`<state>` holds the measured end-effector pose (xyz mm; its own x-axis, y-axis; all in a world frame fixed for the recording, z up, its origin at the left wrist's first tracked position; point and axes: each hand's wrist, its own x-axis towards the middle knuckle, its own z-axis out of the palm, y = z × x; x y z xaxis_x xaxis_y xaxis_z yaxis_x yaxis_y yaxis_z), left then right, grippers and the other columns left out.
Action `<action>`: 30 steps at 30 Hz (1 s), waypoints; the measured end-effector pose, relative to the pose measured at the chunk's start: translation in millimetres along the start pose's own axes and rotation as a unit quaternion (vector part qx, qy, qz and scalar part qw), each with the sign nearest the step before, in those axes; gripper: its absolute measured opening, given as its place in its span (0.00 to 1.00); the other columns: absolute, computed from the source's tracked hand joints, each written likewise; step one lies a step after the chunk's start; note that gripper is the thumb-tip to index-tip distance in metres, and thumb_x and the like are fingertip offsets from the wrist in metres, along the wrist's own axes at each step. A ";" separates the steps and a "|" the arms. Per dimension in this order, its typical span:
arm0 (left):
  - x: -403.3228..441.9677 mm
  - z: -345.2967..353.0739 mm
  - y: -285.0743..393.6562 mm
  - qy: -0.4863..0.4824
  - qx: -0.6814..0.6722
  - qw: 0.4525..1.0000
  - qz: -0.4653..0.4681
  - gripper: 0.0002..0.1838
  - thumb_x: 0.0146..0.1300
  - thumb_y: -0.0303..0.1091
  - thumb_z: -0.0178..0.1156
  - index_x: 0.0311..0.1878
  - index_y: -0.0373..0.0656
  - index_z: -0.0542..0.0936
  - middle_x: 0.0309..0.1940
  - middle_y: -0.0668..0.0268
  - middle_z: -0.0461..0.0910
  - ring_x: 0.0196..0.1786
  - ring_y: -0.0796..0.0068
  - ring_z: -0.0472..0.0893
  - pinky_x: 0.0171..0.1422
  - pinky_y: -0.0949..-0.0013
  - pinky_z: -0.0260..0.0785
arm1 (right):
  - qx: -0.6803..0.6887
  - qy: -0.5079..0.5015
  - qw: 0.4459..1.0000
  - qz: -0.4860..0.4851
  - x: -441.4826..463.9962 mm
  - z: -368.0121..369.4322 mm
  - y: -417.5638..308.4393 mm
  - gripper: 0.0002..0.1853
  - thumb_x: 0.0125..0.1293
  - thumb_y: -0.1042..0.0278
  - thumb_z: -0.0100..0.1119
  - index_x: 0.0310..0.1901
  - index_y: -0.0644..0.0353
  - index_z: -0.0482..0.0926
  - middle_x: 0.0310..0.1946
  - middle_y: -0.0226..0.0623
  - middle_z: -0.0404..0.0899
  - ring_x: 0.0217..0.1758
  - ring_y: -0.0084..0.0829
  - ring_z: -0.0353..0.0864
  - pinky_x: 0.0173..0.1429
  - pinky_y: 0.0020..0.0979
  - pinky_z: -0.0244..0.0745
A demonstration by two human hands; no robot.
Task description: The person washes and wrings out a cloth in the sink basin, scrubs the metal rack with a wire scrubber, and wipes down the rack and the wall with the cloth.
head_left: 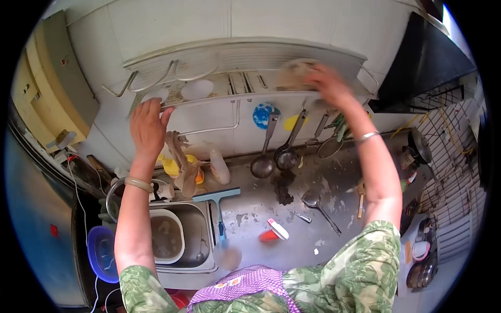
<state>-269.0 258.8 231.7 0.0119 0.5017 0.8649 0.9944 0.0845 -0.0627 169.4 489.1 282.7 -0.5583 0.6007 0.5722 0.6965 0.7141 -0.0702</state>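
Note:
Up at the left end of the wall shelf (222,89), my left hand (147,128) has its fingers curled over the front edge, thumb out to the side. White round pieces, perhaps bowls or plates (197,89), are on the shelf beside it. My right hand (330,86), smeared by motion, presses a brownish cloth (297,74) against the right part of the shelf. Below the shelf hang ladles (262,166) and a strainer (330,148). A greyish rag (181,164) hangs below the left part of the shelf.
A sink (203,229) with a basin of cloudy water (167,237) is at lower left. On the steel counter lie a blue squeegee (218,197), a ladle (313,199), a red-and-white brush-like item (275,230) and dark debris (283,188). A black range hood (417,62) stands at right.

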 end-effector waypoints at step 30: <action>1.5 28.3 10.4 0.034 0.027 0.999 0.015 0.25 0.75 0.53 0.46 0.61 0.46 0.77 0.61 0.63 0.79 0.62 0.57 0.77 0.65 0.57 0.66 | -0.204 -0.009 0.963 0.178 -23.4 -40.2 54.7 0.15 0.67 0.63 0.57 0.54 0.46 0.83 0.52 0.39 0.82 0.55 0.43 0.81 0.61 0.39 0.76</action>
<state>-261.7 284.8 218.2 0.0500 0.4456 0.8938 0.9866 0.1170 -0.1135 238.7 499.6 298.3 -0.2562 0.7902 0.5567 0.9622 0.2636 0.0686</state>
